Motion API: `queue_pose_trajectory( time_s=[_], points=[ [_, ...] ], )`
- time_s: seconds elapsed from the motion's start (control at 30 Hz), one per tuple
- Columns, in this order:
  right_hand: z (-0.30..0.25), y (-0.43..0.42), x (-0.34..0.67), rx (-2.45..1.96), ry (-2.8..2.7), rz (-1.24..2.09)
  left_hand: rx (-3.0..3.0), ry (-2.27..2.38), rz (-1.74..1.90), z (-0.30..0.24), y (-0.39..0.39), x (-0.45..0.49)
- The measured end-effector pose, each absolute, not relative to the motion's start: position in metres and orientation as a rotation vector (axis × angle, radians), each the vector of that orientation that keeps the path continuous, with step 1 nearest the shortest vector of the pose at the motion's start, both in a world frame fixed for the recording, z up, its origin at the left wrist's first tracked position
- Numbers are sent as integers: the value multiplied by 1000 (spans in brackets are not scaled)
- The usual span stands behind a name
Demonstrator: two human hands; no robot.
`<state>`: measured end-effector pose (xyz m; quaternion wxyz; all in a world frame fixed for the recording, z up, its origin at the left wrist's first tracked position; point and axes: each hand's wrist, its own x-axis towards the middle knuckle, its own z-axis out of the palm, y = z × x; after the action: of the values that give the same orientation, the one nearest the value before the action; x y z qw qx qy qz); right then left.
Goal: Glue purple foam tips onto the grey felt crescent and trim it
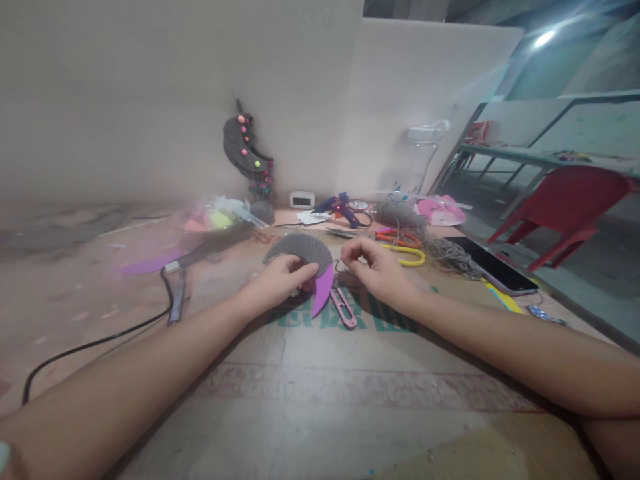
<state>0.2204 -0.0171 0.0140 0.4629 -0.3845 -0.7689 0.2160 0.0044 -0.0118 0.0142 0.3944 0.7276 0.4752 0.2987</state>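
Observation:
My left hand [287, 275] is closed on a crescent [299, 247] in the middle of the table, thumb on top. Grey yarn wraps most of the crescent, and its lower tip [323, 293] shows bare purple. To the right, my right hand [375, 270] is raised with thumb and fingers pinched together. A thin strand of grey yarn [337, 265] runs from the crescent's edge toward those fingers. Between my hands, below the strand, lies a pair of pink thread snips [344, 309], touching neither hand.
Behind are a blue glue gun [345, 208], a small white clock [302, 199], orange-handled scissors [397, 237] and grey yarn skeins [400, 215]. A phone [493, 265] lies right. A finished yarn crescent [245, 147] hangs on the wall. A black cable [100, 339] crosses the left side.

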Motion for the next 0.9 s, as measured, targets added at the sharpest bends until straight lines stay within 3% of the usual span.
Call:
queue_pose_trajectory(
  time_s=[0.4,0.9],
  points=[
    [15,-19,221,-812,-2023,312,1862,1228,749,14,-12,4],
    [17,-24,223,-769,-2116,402,1853,1231,745,16,-14,4]
  ],
)
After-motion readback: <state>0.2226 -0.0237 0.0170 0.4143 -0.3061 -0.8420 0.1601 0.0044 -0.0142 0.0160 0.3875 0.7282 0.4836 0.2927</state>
